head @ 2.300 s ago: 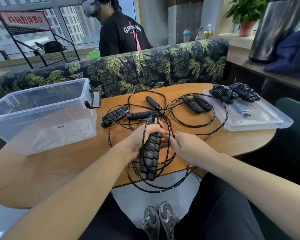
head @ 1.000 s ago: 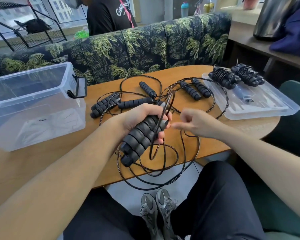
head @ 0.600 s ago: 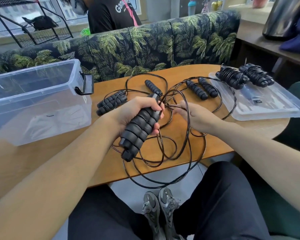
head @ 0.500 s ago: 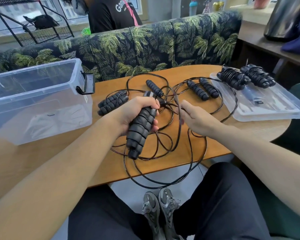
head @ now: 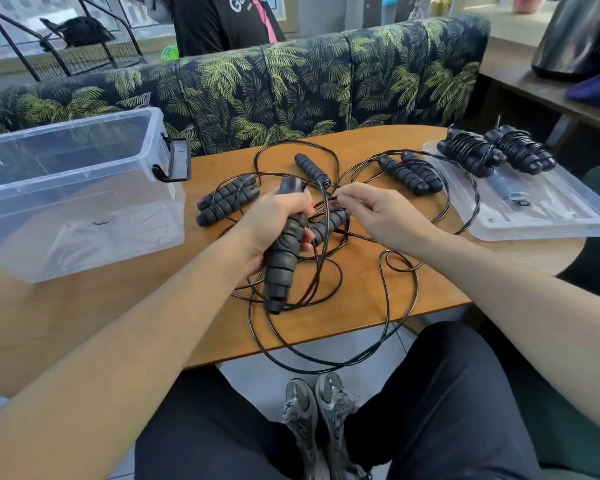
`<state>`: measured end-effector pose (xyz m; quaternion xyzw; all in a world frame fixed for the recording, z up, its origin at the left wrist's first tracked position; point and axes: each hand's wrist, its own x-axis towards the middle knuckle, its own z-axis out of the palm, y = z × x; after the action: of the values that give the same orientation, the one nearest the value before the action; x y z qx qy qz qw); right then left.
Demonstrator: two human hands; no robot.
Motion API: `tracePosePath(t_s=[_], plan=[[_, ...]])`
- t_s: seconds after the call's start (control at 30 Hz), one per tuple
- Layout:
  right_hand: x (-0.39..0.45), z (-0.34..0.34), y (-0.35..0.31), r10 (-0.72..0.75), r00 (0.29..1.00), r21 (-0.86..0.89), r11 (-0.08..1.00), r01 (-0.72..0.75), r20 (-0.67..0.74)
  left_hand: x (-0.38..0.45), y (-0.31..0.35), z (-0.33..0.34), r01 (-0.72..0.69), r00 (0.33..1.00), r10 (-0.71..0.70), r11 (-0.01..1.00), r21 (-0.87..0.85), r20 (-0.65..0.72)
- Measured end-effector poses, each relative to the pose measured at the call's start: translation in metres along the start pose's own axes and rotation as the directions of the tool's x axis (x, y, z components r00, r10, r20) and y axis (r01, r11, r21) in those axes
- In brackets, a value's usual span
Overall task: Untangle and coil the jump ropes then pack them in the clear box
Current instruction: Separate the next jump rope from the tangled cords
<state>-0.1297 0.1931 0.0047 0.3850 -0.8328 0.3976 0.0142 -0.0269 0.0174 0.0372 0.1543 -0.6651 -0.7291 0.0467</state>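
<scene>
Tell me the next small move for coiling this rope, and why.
Probably wind the thin black cord pinched by the right hand around the black ribbed foam handles gripped in the left hand: loose loops overhang the wooden table.

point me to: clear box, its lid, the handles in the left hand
clear box point(head: 84, 216), head view, front wall.
lid point(head: 547, 216), head view, bare middle panel, on the table at right.
handles point(head: 281, 261), head view, ribbed foam below the left hand point(head: 274, 220).

Bare table point(head: 84, 306) before clear box point(head: 84, 188); tangled rope loops point(head: 326, 282) at centre.
</scene>
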Motion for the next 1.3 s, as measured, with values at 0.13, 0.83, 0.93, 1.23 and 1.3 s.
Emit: tracePosePath(t_s=[0.13,0.83,0.93,1.23,1.3], plan=[[0.005,0.0,-0.007,0.1,0.995,0.009,0.995,-0.1,0.021,-0.004,-0.001,0.008,-0.18,0.983,0.182,0.978,0.102,-0.009],[-0.005,-0.009,0.008,0.066,0.955,-0.051,0.997,-0.054,0.288,0.01,0.008,-0.014,0.206,0.977,-0.139,0.815,-0.542,0.162],[-0.013,-0.01,0.027,0.086,0.96,-0.07,0.995,-0.07,0.266,0.009,0.007,-0.029,0.245,0.969,-0.221,0.787,-0.566,0.112],[0.0,0.004,0.002,-0.043,0.996,0.051,0.998,0.039,0.074,-0.004,0.004,-0.011,0.293,0.941,-0.215,0.906,-0.305,0.263],[0.004,0.004,-0.008,-0.041,0.993,0.027,0.999,0.038,0.11,-0.005,0.001,-0.004,0.296,0.929,-0.207,0.912,-0.283,0.307]])
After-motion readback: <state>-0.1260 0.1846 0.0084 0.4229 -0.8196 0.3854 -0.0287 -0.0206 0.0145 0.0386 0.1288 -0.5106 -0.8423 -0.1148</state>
